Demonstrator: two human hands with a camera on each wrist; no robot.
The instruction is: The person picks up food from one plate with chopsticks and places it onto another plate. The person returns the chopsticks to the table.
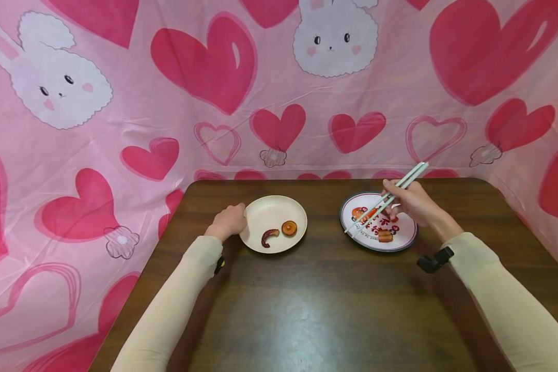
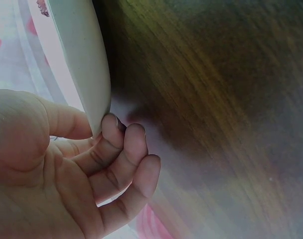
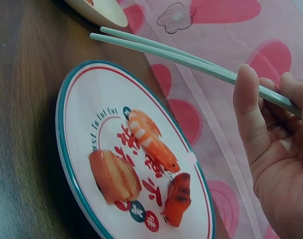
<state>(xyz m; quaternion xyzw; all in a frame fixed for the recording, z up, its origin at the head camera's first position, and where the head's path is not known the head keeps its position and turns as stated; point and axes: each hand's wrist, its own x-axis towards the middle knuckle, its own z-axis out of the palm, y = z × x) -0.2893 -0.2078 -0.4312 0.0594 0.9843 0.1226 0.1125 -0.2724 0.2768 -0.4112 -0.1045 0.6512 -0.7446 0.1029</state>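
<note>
My left hand [image 1: 229,221] pinches the left rim of a cream plate [image 1: 264,211], thumb above and fingertips below in the left wrist view. On that plate lie a curled dark-red octopus tentacle [image 1: 266,238] and a round brown mushroom cap [image 1: 289,228]. In my right hand [image 1: 415,202] is a pair of pale green chopsticks [image 3: 166,57], tips close together with no food between them. They slant over a white plate [image 3: 80,99] with a teal rim and red lettering. It carries a shrimp [image 3: 152,142], a layered brown pork-belly piece [image 3: 114,177] and a glossy red-orange piece [image 3: 178,200].
Both plates stand toward the back of a dark wooden table [image 1: 297,299], with a gap between them. A pink cloth [image 1: 279,88] with hearts and rabbits hangs behind and along the sides. A black strap [image 1: 434,260] sits at the right wrist.
</note>
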